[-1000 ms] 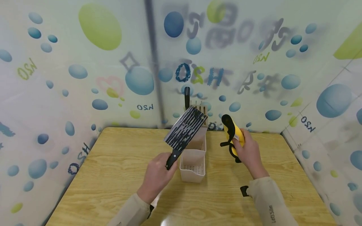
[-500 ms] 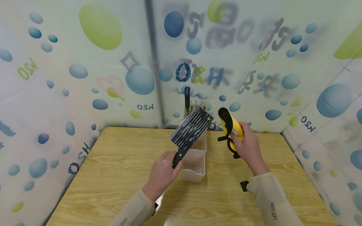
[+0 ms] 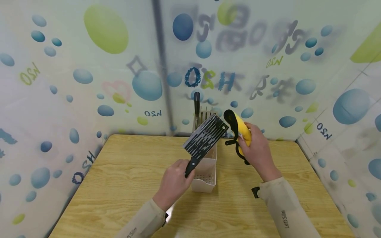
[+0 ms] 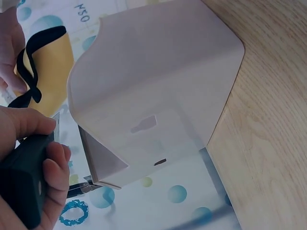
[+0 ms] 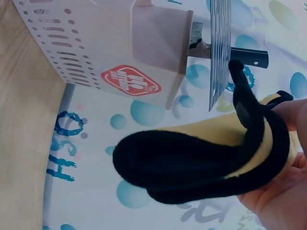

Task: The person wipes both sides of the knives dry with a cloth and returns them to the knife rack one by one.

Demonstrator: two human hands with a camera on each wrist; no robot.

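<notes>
Fingers of the left hand [image 3: 173, 182] are curled round the black handle of the cleaver [image 3: 205, 137], which is held up off the table [image 3: 125, 165], its blade slanted toward the far right corner. A yellow cloth [image 3: 243, 129] with black edging is gripped between the thumb and fingers of the right hand [image 3: 258, 150], just beside the far end of the blade; whether cloth and metal touch cannot be told. Midway between the left and right edges, a pale holder [image 3: 205, 187] is set with its back close to the far edge, and it is partly hidden by the cleaver. A black-handled knife [image 3: 196, 103] is stood upright in its rear part.

For good work here, the handle should be kept firmly held and the blade steady while the cloth is brought to it. The cutting edge seems to be turned toward the far left corner, so the flat is best approached from the spine side, with a thick fold kept between fingertips and steel. Loose black edging should be gathered in, since it could be snagged or sliced. More room would be gained if the cleaver were lifted clear of the upright handle, against which it might be knocked.
</notes>
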